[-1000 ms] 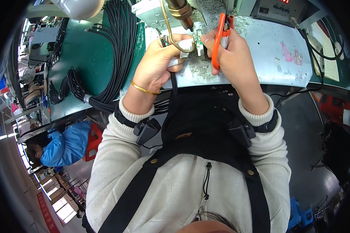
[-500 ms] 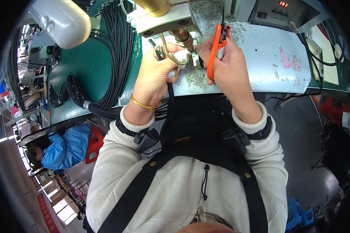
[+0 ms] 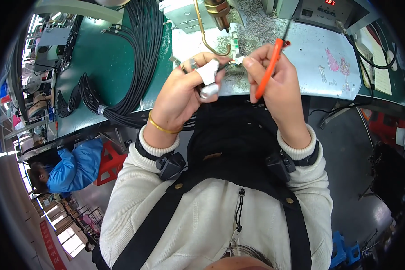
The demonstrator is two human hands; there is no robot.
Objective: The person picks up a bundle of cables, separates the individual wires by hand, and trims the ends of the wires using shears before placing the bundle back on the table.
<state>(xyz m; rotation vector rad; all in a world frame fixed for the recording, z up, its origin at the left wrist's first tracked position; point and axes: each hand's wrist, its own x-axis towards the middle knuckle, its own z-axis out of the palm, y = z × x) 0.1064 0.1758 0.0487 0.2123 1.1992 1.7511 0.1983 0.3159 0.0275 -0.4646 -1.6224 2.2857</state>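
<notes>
My left hand point(image 3: 177, 90) is closed around a dark cable, whose thin end point(image 3: 226, 65) points right, toward my other hand. White wrapping point(image 3: 207, 73) covers its thumb, and a gold bangle circles the wrist. My right hand point(image 3: 281, 83) keeps orange-handled pliers point(image 3: 270, 75) tucked in its grip, with their slim dark tip pointing away from me. Between its thumb and forefinger is a small whitish piece point(image 3: 239, 59), close to the cable end; its kind is unclear. Just beyond both hands stand a brass soldering nozzle point(image 3: 218, 15) and a curved copper-coloured tube point(image 3: 201, 33).
Many small metal pieces point(image 3: 261, 27) lie scattered on the pale metal plate point(image 3: 310, 58). A thick bundle of black cables point(image 3: 141, 58) rests on the green bench point(image 3: 92, 58) at left. A control box with a red display point(image 3: 321, 13) sits at far right. A person in blue point(image 3: 83, 164) sits at left.
Both hands have come back toward me, away from the nozzle. My left hand has turned, bringing its wrapped thumb into view. The nozzle and lamp appear higher in the picture.
</notes>
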